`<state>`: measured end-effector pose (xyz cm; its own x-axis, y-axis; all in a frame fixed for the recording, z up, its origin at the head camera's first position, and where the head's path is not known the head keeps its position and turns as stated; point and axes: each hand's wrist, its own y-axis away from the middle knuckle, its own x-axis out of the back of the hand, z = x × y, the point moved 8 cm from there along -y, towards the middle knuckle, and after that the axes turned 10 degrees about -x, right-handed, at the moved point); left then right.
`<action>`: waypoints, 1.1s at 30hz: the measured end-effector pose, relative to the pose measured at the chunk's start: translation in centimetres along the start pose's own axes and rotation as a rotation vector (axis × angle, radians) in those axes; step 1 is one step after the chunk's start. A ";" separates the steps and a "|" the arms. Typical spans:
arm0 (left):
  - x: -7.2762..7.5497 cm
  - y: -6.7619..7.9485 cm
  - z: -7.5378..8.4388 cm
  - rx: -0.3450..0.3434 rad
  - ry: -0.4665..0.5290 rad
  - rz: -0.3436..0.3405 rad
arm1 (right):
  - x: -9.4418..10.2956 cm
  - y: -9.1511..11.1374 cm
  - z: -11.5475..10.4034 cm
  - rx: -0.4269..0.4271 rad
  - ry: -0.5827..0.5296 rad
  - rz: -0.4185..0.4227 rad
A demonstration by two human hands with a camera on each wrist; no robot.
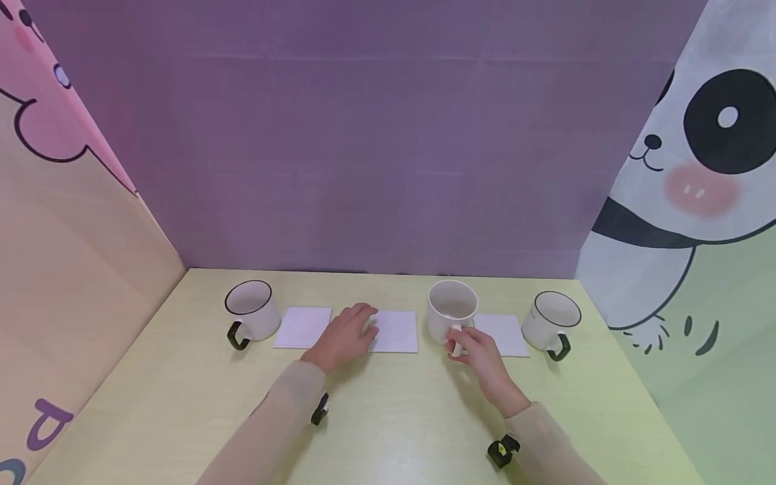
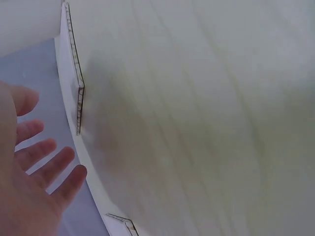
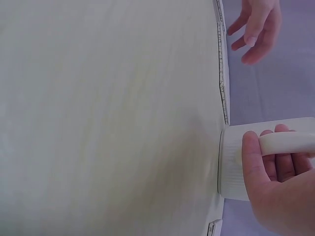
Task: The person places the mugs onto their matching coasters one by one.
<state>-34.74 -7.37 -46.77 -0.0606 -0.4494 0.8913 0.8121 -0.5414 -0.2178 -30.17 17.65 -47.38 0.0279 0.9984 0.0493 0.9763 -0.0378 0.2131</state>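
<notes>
A plain white mug point(image 1: 440, 325) stands on the table between the middle and right white square boards. Its white handle point(image 3: 290, 142) faces the near side, and my right hand point(image 1: 481, 357) pinches it between thumb and fingers. Over the left edge of the middle white board point(image 1: 397, 331) hovers my left hand point(image 1: 345, 337), holding nothing. The left wrist view shows that hand point(image 2: 37, 182) with its fingers spread apart. The right white board point(image 1: 504, 335) lies just right of the mug, partly behind it.
A black-rimmed white mug point(image 1: 261, 320) with a black handle stands at the left, beside the left white board point(image 1: 302, 328). A similar mug point(image 1: 542, 330) stands at the right. A purple backdrop point(image 1: 376, 135) rises behind the pale wooden table point(image 1: 394, 417).
</notes>
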 end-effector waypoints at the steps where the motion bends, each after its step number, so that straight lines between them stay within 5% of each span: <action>1: -0.1 -0.1 -0.1 0.003 -0.003 -0.011 | 0.0 0.0 0.0 -0.001 0.001 0.002; 12: -1.1 -0.5 -0.5 0.022 -0.063 -0.131 | 0.0 0.1 0.0 -0.003 0.007 0.003; 33: -1.6 -0.4 -1.2 0.030 -0.021 -0.154 | -0.8 0.2 0.0 -0.037 -0.135 -0.086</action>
<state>-35.68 -7.29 -48.61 -0.1743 -0.3478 0.9212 0.8111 -0.5811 -0.0659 -29.97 16.88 -47.38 -0.0245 0.9945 -0.1017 0.9679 0.0490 0.2466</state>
